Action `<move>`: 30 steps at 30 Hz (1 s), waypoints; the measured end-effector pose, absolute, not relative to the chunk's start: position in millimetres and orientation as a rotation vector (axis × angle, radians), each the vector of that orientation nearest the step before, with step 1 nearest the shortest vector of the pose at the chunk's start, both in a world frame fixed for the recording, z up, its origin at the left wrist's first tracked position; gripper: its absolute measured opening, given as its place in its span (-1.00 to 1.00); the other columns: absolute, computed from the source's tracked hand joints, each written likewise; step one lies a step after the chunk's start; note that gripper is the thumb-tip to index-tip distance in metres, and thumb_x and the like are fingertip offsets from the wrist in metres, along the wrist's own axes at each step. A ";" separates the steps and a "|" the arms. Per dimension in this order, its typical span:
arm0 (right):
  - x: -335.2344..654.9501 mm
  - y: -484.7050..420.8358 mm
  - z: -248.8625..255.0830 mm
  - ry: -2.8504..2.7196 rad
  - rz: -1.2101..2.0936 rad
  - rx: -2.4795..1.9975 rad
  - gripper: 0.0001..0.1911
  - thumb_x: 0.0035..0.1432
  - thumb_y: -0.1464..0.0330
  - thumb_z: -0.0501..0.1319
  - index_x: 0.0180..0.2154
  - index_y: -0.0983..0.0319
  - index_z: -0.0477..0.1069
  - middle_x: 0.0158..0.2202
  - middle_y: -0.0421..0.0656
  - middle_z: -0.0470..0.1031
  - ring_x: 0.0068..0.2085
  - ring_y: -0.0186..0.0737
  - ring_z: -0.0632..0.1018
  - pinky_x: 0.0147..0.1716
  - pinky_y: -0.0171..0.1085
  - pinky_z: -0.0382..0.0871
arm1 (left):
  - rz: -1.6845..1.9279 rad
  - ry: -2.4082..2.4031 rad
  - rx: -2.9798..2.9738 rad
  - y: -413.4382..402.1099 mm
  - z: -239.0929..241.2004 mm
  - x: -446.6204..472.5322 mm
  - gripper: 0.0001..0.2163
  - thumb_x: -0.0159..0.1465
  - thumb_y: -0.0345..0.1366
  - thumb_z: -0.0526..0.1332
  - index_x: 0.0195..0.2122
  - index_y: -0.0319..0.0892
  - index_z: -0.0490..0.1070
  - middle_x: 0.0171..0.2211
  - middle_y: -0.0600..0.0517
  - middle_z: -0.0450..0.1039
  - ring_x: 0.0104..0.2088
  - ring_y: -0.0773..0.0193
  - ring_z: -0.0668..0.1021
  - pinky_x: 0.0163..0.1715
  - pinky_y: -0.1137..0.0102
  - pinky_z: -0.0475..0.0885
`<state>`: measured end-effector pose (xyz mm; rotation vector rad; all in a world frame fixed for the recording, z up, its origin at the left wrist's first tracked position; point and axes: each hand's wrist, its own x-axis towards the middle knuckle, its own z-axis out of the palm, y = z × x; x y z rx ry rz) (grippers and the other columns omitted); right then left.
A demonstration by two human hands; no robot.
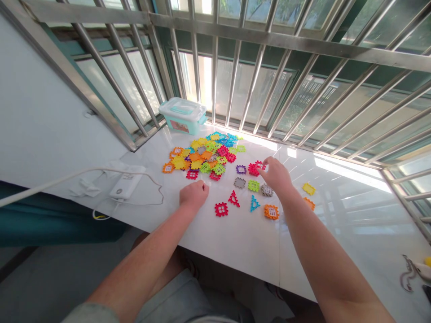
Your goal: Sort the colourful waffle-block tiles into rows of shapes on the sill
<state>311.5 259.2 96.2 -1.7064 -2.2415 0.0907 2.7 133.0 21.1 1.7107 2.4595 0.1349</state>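
A heap of colourful plastic interlocking tiles (205, 154) lies on the white sill (235, 237). Loose tiles sit nearer me: a red square (221, 209), a red triangle (233, 198), a blue triangle (254, 204), an orange square (271, 211), a grey square (239, 182) and a green square (253, 185). My right hand (276, 176) reaches forward, its fingertips pinching the joined red tiles (256, 168). My left hand (193, 195) rests on the sill as a loose fist, left of the red square, with nothing seen in it.
A mint storage box (182, 115) with a lid stands at the back by the metal window bars (235, 67). A white charger and cable (126, 185) lie at the left. Yellow (308, 188) and orange (309, 203) tiles lie right of my right arm.
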 end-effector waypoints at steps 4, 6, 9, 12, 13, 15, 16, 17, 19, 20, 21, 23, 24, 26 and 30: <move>305.1 262.3 86.9 -2.242 0.133 -1.686 -0.74 0.24 0.21 0.29 -0.11 0.15 0.33 -0.11 -0.10 0.50 -0.14 -0.07 0.51 -0.24 -0.20 0.26 | 0.135 2.476 1.720 133.0 21.8 3.4 -0.62 0.41 -0.15 -0.04 -0.16 -0.05 0.60 -0.27 -0.08 0.64 -0.26 0.04 0.63 -0.32 0.31 0.37; 302.2 263.4 82.5 -2.236 0.158 -1.687 -0.75 0.24 0.20 0.28 -0.11 0.14 0.33 -0.09 -0.10 0.51 -0.13 -0.06 0.52 -0.24 -0.20 0.26 | 0.133 2.473 1.721 132.9 22.1 3.2 -0.62 0.42 -0.15 -0.04 -0.16 -0.05 0.61 -0.27 -0.08 0.63 -0.26 0.04 0.63 -0.31 0.30 0.37; 299.4 266.5 77.0 -2.232 0.196 -1.713 -0.74 0.23 0.21 0.28 -0.10 0.14 0.33 -0.08 -0.09 0.52 -0.13 -0.04 0.53 -0.23 -0.19 0.27 | 0.132 2.463 1.726 132.8 22.1 2.8 -0.61 0.42 -0.15 -0.04 -0.15 -0.04 0.61 -0.27 -0.09 0.63 -0.26 0.04 0.63 -0.29 0.30 0.38; 298.6 270.7 72.9 -2.230 0.222 -1.732 -0.74 0.23 0.20 0.28 -0.09 0.15 0.34 -0.07 -0.07 0.52 -0.12 -0.03 0.53 -0.22 -0.19 0.28 | 0.134 2.473 1.731 133.0 21.6 2.9 -0.62 0.42 -0.14 -0.04 -0.16 -0.04 0.61 -0.28 -0.08 0.63 -0.27 0.03 0.63 -0.32 0.29 0.38; 298.6 272.0 71.8 -2.228 0.226 -1.735 -0.74 0.24 0.20 0.28 -0.09 0.15 0.34 -0.07 -0.07 0.52 -0.12 -0.04 0.53 -0.22 -0.19 0.28 | 0.134 2.480 1.731 133.2 21.4 2.9 -0.62 0.41 -0.13 -0.04 -0.17 -0.04 0.61 -0.29 -0.08 0.63 -0.28 0.03 0.63 -0.33 0.29 0.37; 298.7 273.8 70.3 -2.229 0.231 -1.737 -0.74 0.25 0.18 0.27 -0.09 0.15 0.35 -0.06 -0.08 0.52 -0.12 -0.04 0.53 -0.22 -0.19 0.28 | 0.133 2.484 1.730 133.6 21.2 3.0 -0.62 0.41 -0.13 -0.03 -0.18 -0.04 0.60 -0.30 -0.08 0.63 -0.29 0.03 0.63 -0.34 0.30 0.37; 298.6 274.2 69.8 -2.230 0.233 -1.737 -0.73 0.25 0.17 0.27 -0.09 0.15 0.35 -0.06 -0.08 0.52 -0.12 -0.05 0.53 -0.22 -0.19 0.28 | 0.130 2.483 1.729 133.8 21.2 3.0 -0.62 0.41 -0.13 -0.03 -0.18 -0.04 0.60 -0.29 -0.08 0.63 -0.28 0.03 0.63 -0.34 0.30 0.36; 298.6 274.3 69.5 -2.230 0.234 -1.737 -0.73 0.26 0.16 0.26 -0.09 0.15 0.35 -0.07 -0.08 0.51 -0.12 -0.05 0.53 -0.22 -0.19 0.29 | 0.127 2.480 1.728 133.9 21.3 3.0 -0.62 0.41 -0.14 -0.03 -0.18 -0.05 0.60 -0.29 -0.08 0.63 -0.28 0.04 0.63 -0.34 0.30 0.36; 298.2 273.8 69.3 -2.231 0.234 -1.736 -0.71 0.27 0.14 0.26 -0.09 0.15 0.35 -0.06 -0.07 0.51 -0.12 -0.06 0.53 -0.22 -0.19 0.29 | 0.120 2.470 1.725 134.1 21.5 2.8 -0.62 0.41 -0.14 -0.03 -0.17 -0.05 0.60 -0.28 -0.09 0.63 -0.27 0.04 0.63 -0.33 0.31 0.37; 298.0 273.3 69.2 -2.232 0.233 -1.740 -0.71 0.27 0.13 0.26 -0.09 0.15 0.35 -0.06 -0.07 0.50 -0.12 -0.06 0.53 -0.22 -0.19 0.29 | 0.118 2.468 1.724 134.1 21.5 2.8 -0.62 0.41 -0.15 -0.03 -0.16 -0.06 0.60 -0.27 -0.09 0.63 -0.27 0.05 0.63 -0.32 0.31 0.37; 297.8 272.8 69.2 -2.233 0.232 -1.746 -0.70 0.27 0.13 0.26 -0.09 0.16 0.36 -0.06 -0.06 0.50 -0.12 -0.05 0.53 -0.22 -0.19 0.29 | 0.118 2.467 1.722 134.1 21.5 2.7 -0.62 0.41 -0.15 -0.03 -0.16 -0.06 0.60 -0.27 -0.09 0.63 -0.27 0.05 0.63 -0.32 0.31 0.37; 297.6 271.9 68.7 -2.244 0.233 -1.751 -0.68 0.25 0.12 0.28 -0.08 0.15 0.36 -0.05 -0.06 0.49 -0.12 -0.05 0.53 -0.22 -0.20 0.29 | 0.122 2.472 1.723 134.0 21.3 2.8 -0.62 0.41 -0.15 -0.03 -0.16 -0.05 0.60 -0.28 -0.09 0.63 -0.27 0.04 0.63 -0.32 0.30 0.37; 297.7 271.7 68.3 -2.253 0.236 -1.751 -0.66 0.24 0.12 0.30 -0.07 0.15 0.36 -0.04 -0.06 0.49 -0.12 -0.05 0.53 -0.23 -0.20 0.30 | 0.124 2.474 1.726 134.0 21.0 2.8 -0.62 0.41 -0.15 -0.03 -0.17 -0.05 0.60 -0.28 -0.09 0.63 -0.27 0.04 0.63 -0.32 0.30 0.37; 298.4 271.9 67.0 -2.269 0.240 -1.746 -0.64 0.21 0.12 0.32 -0.05 0.15 0.36 -0.02 -0.06 0.48 -0.12 -0.05 0.53 -0.24 -0.21 0.30 | 0.129 2.477 1.733 133.9 20.4 3.0 -0.63 0.41 -0.15 -0.03 -0.17 -0.05 0.60 -0.29 -0.08 0.63 -0.28 0.03 0.63 -0.33 0.30 0.37; 300.5 274.5 63.7 -2.292 0.237 -1.750 -0.67 0.21 0.17 0.33 -0.06 0.14 0.36 -0.03 -0.07 0.48 -0.13 -0.07 0.54 -0.25 -0.22 0.30 | 0.141 2.488 1.740 134.1 19.8 3.3 -0.63 0.40 -0.16 -0.03 -0.19 -0.05 0.60 -0.29 -0.08 0.63 -0.28 0.03 0.63 -0.34 0.29 0.36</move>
